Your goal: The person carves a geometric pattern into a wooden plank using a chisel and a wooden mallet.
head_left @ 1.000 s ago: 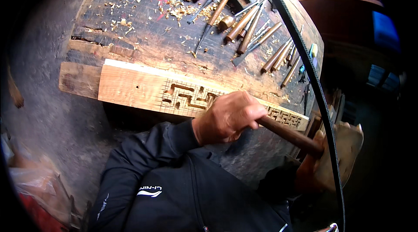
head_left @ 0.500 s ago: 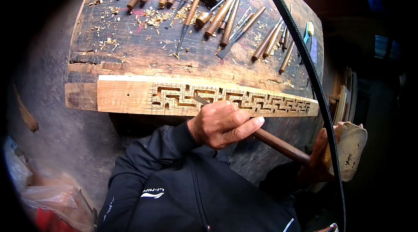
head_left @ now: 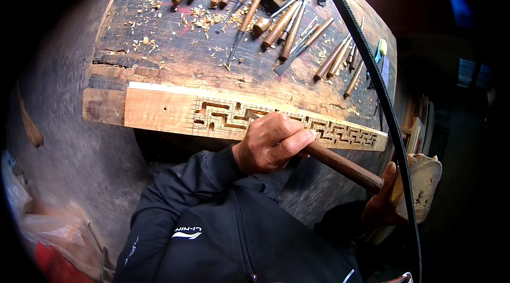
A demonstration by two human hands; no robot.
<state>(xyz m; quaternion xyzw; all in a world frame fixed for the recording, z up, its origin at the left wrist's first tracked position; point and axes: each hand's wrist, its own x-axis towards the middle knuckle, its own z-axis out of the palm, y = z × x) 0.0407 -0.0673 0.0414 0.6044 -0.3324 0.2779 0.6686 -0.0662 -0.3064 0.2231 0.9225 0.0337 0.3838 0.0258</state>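
My left hand [head_left: 273, 142] is closed around a chisel with a long dark wooden handle [head_left: 340, 163], its blade [head_left: 252, 114] on a grid-marked pale wooden board [head_left: 156, 108]. The board lies along the bench's near edge, carved with several angular slots in a meander pattern. My right hand [head_left: 380, 198] grips a broad, worn wooden mallet [head_left: 422, 182] at lower right; its face is at or close to the handle's end, and I cannot tell whether they touch. A black cord crosses in front of the mallet, partly hiding it.
Several chisels and gouges [head_left: 279, 33] lie across the worn bench [head_left: 143, 54] among wood shavings and a small dark block [head_left: 275, 0]. A brush [head_left: 381, 49] lies at the right edge. Planks [head_left: 417, 129] stand beyond. Crumpled plastic sheeting [head_left: 58, 224] is at lower left.
The view has shifted, with the bench's near edge sitting lower than in the earliest frame. The chisel blade, hidden behind my left hand then, shows on the board. Both hands keep their grips.
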